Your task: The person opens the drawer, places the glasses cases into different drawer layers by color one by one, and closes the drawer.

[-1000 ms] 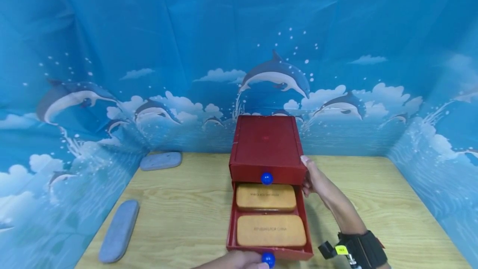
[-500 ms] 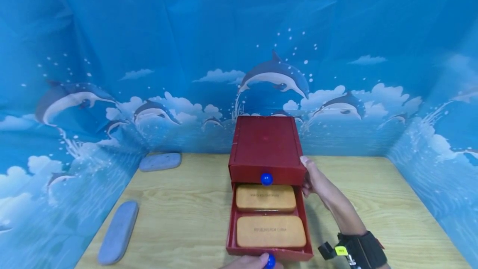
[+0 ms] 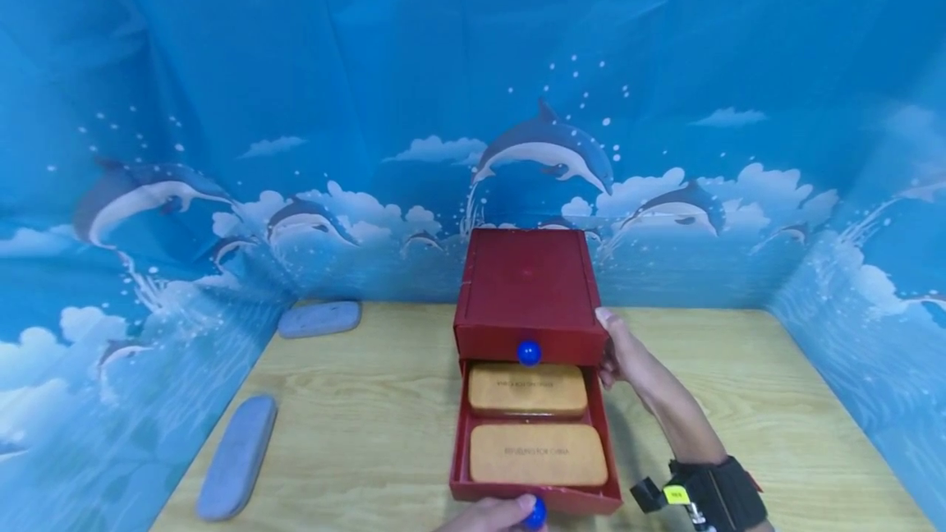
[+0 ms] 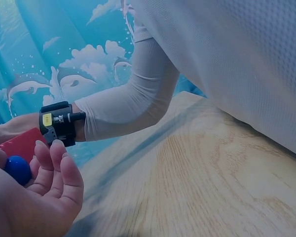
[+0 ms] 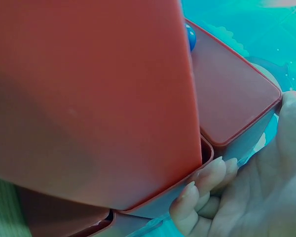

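Observation:
A red two-drawer box (image 3: pixel 526 277) stands on the table, its lower drawer (image 3: pixel 613 466) pulled out and its upper drawer (image 3: pixel 488 343) closed. Two tan oblong cases (image 3: pixel 538 455) with printed lettering lie one behind the other in the lower drawer. At the front, my left hand (image 3: pixel 493 514) pinches the lower drawer's blue round knob (image 3: pixel 535 513); the left wrist view shows the same knob (image 4: pixel 18 170) beside curled fingers. My right hand (image 3: pixel 628 358) grips the box's right side, thumb at the upper front corner. Its bent fingers (image 5: pixel 197 192) show in the right wrist view.
Two grey-blue oblong cases lie at the left, one (image 3: pixel 319 318) near the back edge, another (image 3: pixel 236 456) further forward. A dolphin-print curtain (image 3: pixel 414 105) encloses the wooden table (image 3: pixel 362 433) behind and on both sides. A blue knob (image 3: pixel 528 353) juts from the upper drawer.
My left hand has shifted slightly to the right and its thumb now lies higher against the lower knob. The drawer and my right hand look nearly unmoved.

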{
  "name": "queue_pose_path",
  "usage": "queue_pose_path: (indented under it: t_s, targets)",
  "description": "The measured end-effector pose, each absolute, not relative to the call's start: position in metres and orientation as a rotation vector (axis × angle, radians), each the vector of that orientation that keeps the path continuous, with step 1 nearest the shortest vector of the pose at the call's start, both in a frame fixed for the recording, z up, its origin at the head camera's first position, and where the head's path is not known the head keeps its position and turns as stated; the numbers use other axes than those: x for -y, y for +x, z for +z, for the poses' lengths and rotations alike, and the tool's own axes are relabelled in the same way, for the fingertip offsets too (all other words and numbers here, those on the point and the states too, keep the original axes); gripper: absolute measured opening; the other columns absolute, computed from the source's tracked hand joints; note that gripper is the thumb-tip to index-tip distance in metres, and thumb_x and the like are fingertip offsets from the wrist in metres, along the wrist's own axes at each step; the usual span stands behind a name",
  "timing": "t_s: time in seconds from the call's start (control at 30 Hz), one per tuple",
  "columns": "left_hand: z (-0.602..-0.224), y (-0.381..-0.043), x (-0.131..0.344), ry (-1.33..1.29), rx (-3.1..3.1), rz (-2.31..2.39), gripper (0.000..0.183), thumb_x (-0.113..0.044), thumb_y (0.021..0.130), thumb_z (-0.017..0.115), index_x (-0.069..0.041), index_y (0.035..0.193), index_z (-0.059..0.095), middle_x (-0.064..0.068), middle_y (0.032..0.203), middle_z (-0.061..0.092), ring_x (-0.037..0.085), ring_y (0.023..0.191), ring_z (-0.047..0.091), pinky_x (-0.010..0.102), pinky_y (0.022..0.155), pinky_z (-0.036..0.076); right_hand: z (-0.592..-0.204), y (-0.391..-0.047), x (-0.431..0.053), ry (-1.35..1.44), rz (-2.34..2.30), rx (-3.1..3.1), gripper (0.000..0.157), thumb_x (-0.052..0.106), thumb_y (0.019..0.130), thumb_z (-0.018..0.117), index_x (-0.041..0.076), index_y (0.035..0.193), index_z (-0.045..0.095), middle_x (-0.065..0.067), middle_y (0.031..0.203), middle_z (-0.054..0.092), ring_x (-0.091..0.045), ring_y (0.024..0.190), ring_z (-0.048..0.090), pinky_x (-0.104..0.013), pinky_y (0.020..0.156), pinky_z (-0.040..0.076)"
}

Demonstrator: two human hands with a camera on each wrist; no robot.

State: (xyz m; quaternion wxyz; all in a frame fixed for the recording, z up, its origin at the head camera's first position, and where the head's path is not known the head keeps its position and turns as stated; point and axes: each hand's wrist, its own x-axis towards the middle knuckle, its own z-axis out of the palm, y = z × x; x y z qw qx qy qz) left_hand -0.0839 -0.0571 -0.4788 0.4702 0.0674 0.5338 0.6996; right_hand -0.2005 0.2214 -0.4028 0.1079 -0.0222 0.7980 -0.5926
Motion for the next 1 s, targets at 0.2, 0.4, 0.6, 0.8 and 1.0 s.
queue_pose_path:
  t_s: [0.2,0.4,0.6,0.8,1.0]
  targets:
    - [-0.468,-0.087,0.054,0.170,-1.335,1.754,0.039,-0.043,0.103,0.059,-0.008,0.109,0.074,-0.014,0.084,0.070,-0.003,0.077,0.064,0.014,0.075,0.052,-0.404,-0.202,-0.223,-0.067,-1.725,-2.356,0.062,0.061,0.109,0.013,0.010,0.089,0.043,-0.002,0.060,0.041,-0.016,0.053,0.043,-0.030,0.054,0.044]
    - [-0.464,-0.093,0.053,0.176,-1.350,1.748,0.034,-0.041,0.106,0.052,-0.013,0.099,0.069,-0.011,0.080,0.068,-0.001,0.075,0.066,0.015,0.074,0.055,-0.404,-0.201,-0.223,-0.068,-1.734,-2.349,0.061,0.060,0.109,0.014,0.009,0.089,0.042,-0.003,0.062,0.041,-0.016,0.054,0.043,-0.031,0.055,0.045]
    - [-0.461,-0.099,0.051,0.198,-1.398,1.751,0.038,-0.042,0.108,0.047,-0.012,0.096,0.066,-0.010,0.077,0.067,0.001,0.072,0.065,0.016,0.071,0.054,-0.404,-0.200,-0.222,-0.058,-1.746,-2.346,0.062,0.061,0.108,0.014,0.009,0.090,0.042,-0.002,0.063,0.041,-0.015,0.054,0.043,-0.030,0.055,0.045]
    - [-0.462,-0.109,0.050,0.274,-1.338,1.802,0.037,-0.043,0.107,0.047,-0.018,0.086,0.064,-0.014,0.070,0.067,-0.001,0.064,0.061,0.016,0.067,0.055,-0.404,-0.200,-0.222,-0.057,-1.741,-2.340,0.064,0.061,0.108,0.013,0.010,0.084,0.042,-0.002,0.063,0.041,-0.015,0.054,0.043,-0.030,0.055,0.045]
    - [-0.462,-0.120,0.049,0.292,-1.265,1.805,0.040,-0.049,0.107,0.047,-0.016,0.091,0.063,-0.011,0.072,0.066,0.003,0.065,0.064,0.017,0.064,0.055,-0.405,-0.201,-0.223,-0.088,-1.730,-2.342,0.061,0.061,0.109,0.013,0.010,0.092,0.042,-0.003,0.064,0.040,-0.016,0.055,0.043,-0.032,0.057,0.046]
